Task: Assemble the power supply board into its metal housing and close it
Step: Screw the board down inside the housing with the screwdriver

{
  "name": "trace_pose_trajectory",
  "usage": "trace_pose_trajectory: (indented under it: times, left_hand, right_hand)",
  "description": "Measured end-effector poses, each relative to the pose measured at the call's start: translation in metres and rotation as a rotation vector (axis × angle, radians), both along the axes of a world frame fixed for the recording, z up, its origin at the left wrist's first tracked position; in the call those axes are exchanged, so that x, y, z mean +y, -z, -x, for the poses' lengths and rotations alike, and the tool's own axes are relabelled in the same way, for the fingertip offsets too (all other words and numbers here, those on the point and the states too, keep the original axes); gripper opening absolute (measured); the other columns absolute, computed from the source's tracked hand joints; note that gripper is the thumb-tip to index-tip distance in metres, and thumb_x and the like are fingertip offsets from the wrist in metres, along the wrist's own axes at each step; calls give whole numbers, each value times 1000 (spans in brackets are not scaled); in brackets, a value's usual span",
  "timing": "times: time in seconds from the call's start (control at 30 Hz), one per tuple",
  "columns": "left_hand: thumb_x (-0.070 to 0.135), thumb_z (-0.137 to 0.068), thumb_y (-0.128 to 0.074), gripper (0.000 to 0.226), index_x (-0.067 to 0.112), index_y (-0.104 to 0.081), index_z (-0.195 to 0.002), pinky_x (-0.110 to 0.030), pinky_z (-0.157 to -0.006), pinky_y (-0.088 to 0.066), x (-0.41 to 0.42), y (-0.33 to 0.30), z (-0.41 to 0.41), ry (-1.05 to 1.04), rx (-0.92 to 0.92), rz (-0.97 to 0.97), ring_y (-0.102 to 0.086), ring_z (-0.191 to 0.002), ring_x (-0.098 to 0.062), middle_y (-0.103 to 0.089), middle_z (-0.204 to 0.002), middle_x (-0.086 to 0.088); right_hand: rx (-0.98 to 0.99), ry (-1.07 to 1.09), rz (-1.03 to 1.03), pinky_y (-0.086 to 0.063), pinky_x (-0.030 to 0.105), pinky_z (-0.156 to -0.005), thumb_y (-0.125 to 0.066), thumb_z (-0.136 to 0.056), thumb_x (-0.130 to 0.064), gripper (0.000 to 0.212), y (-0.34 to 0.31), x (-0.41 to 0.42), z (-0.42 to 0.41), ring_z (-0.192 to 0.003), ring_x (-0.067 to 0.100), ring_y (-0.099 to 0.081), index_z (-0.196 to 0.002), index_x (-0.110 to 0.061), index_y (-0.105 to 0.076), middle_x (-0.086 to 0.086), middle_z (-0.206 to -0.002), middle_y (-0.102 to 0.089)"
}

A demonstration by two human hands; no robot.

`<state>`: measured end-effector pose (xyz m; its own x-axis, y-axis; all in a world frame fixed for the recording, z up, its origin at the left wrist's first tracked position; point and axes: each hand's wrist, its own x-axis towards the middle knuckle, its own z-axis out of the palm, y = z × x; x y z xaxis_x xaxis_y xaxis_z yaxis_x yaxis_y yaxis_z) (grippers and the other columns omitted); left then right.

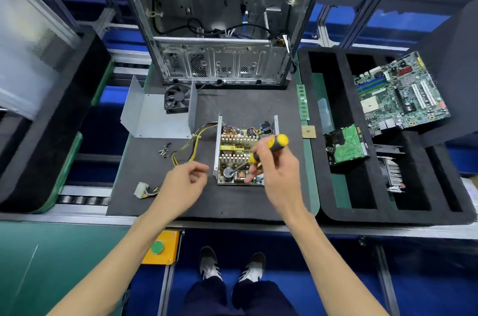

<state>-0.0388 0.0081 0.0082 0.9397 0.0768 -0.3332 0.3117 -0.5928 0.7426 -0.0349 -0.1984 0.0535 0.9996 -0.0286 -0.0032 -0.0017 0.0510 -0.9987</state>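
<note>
The power supply board [236,146] lies inside its open metal housing base [218,150] on the black mat. My right hand [278,163] grips a yellow and black screwdriver [274,146], whose tip points down at the board's near left part. My left hand [185,186] hovers just left of the housing, fingers loosely curled, holding nothing. The grey metal cover [155,116] with a black fan [178,98] stands to the back left. A yellow and black cable bundle [191,146] runs from the housing to a white connector [141,189]. Several small screws [164,150] lie left of the cables.
An open computer case [219,30] stands behind the mat. To the right, a black foam tray [388,212] holds a motherboard [399,94], a hard drive [345,144] and a heatsink [391,173]. A RAM stick [303,102] lies by the mat's right edge. An orange box with a green button [157,247] sits below the bench.
</note>
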Motion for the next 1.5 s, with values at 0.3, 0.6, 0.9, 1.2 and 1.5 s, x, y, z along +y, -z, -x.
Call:
trace_pose_trajectory:
  times: [0.3,0.6,0.9,1.2,1.5]
  left_hand:
    - [-1,-96,-47,42,15,-69,-128,-10,-84,-35,-7,12,9,169,70,-103,-60,-105,-11,-69,-118,-2]
    - [1,-97,-47,42,19,-69,-128,-8,-79,-36,-3,15,7,188,87,-92,-57,-99,-5,-69,-115,5]
    - [3,-95,-52,40,23,-71,-125,-24,-94,-45,1,12,4,220,89,-94,-61,-105,-10,-68,-110,8]
    - [-2,-94,-46,40,20,-75,-110,-4,-77,-42,10,1,-2,125,64,-47,-65,-86,5,-73,-90,10]
    - [1,-100,-42,39,16,-71,-120,-10,-88,-47,7,-21,-7,135,58,38,-69,-92,2,-76,-100,4]
  right_hand:
    - [-70,-136,277,-60,28,-57,-58,-97,-46,11,28,20,4,-71,25,-62,-89,-39,-61,5,-89,-58]
    - [-83,-188,304,-60,24,-64,-58,-99,-46,10,43,23,4,-77,26,-62,-95,-37,-61,0,-101,-58]
    - [-143,-237,441,-59,46,-70,-55,-100,-56,18,50,25,4,-78,23,-65,-99,-39,-59,-12,-100,-56]
    - [-242,-351,621,-52,45,-68,-64,-102,-32,18,43,34,-5,-76,21,-56,-98,-15,-63,0,-93,-54]
    - [-181,-387,597,-52,50,-72,-57,-102,-42,26,39,31,-15,-76,27,-63,-94,-17,-60,1,-91,-55]
